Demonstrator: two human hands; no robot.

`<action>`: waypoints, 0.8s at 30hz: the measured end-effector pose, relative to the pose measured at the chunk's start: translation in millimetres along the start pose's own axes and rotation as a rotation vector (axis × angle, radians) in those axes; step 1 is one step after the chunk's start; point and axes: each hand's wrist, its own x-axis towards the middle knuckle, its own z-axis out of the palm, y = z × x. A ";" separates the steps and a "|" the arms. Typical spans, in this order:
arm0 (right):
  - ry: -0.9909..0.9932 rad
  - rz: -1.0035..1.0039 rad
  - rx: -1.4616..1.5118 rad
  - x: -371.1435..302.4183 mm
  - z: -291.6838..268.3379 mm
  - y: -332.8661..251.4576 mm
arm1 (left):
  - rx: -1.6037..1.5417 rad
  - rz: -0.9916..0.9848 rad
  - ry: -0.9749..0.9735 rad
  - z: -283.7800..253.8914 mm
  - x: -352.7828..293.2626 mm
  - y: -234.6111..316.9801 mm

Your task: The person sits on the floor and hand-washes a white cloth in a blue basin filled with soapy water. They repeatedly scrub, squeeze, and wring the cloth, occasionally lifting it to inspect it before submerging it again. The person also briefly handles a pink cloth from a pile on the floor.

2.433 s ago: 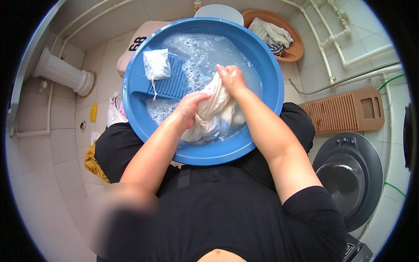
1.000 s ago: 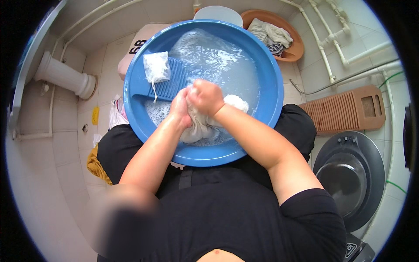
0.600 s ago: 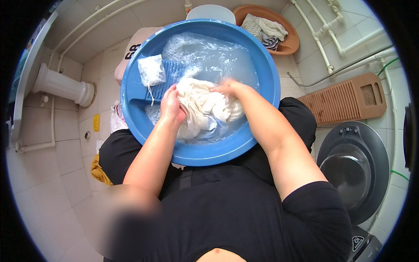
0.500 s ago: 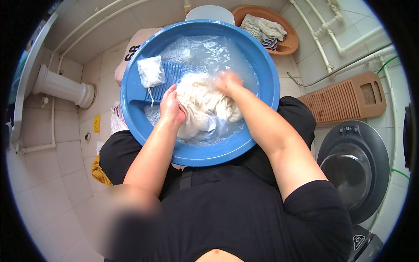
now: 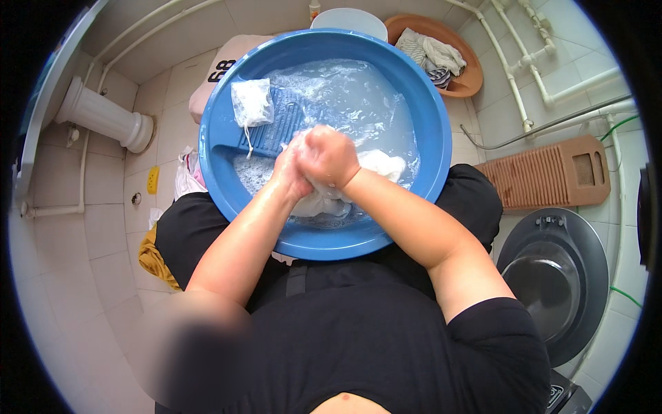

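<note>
A large blue basin (image 5: 434,138) of sudsy water stands between my knees, with a ridged washboard (image 5: 284,114) formed into its left side. My left hand (image 5: 292,172) and my right hand (image 5: 327,155) are pressed together over the water, both closed on a wet white cloth (image 5: 324,201). Part of the cloth hangs below my hands into the water, and another part spreads out to the right of them. What kind of garment it is cannot be made out. On the washboard's upper end lies a white mesh soap bag (image 5: 252,105) with a drawstring.
Behind the basin are a white bucket (image 5: 349,21) and a brown tub (image 5: 471,81) holding clothes. To the right, a brown washboard (image 5: 545,176) leans near wall pipes, beside a dark grey lidded appliance (image 5: 552,290). Pink fabric (image 5: 210,93) and a mustard cloth (image 5: 157,259) lie left.
My right hand has come left and toward me out of the water to meet my left hand. The cloth, bunched between the hands before, is now gripped in both.
</note>
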 end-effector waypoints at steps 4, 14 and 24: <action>-0.020 0.203 0.128 5.5 -4.1 9.3 | 0.127 -0.010 0.081 28.4 -11.0 -0.5; -0.056 0.367 -0.304 11.3 -2.0 81.0 | 0.100 -0.075 0.103 31.1 -10.8 3.1; -0.647 0.746 -0.387 20.9 -36.0 112.0 | 0.270 0.437 0.403 -11.5 8.6 13.1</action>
